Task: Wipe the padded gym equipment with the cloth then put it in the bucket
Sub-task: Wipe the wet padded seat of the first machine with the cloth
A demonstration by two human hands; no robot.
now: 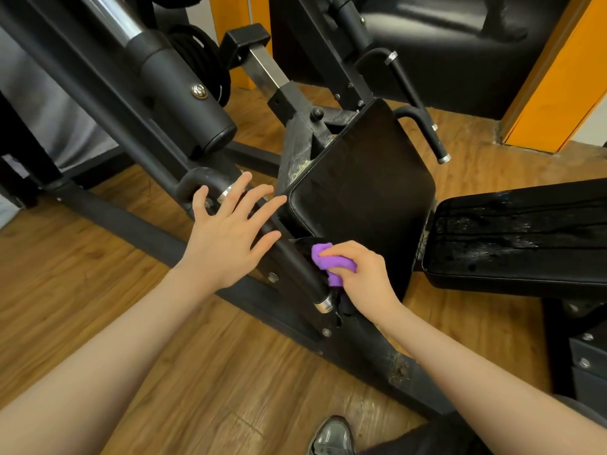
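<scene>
A black padded seat [364, 188] of a gym machine stands tilted at the centre of the head view. My right hand [364, 277] grips a bunched purple cloth [328, 262] against the pad's lower left corner. Over the machine's black handle bar [295, 257], just left of the pad, my left hand [226, 231] hovers with fingers spread and straight; it holds nothing. A second black pad [519, 238] lies flat to the right, its top wet and streaked. No bucket is in view.
The machine's black steel frame [138, 224] runs diagonally across the wooden floor [98, 290]. A thick black cylinder [184, 96] slants down at upper left. Orange posts [558, 77] stand at the back right. My shoe [331, 436] shows at the bottom edge.
</scene>
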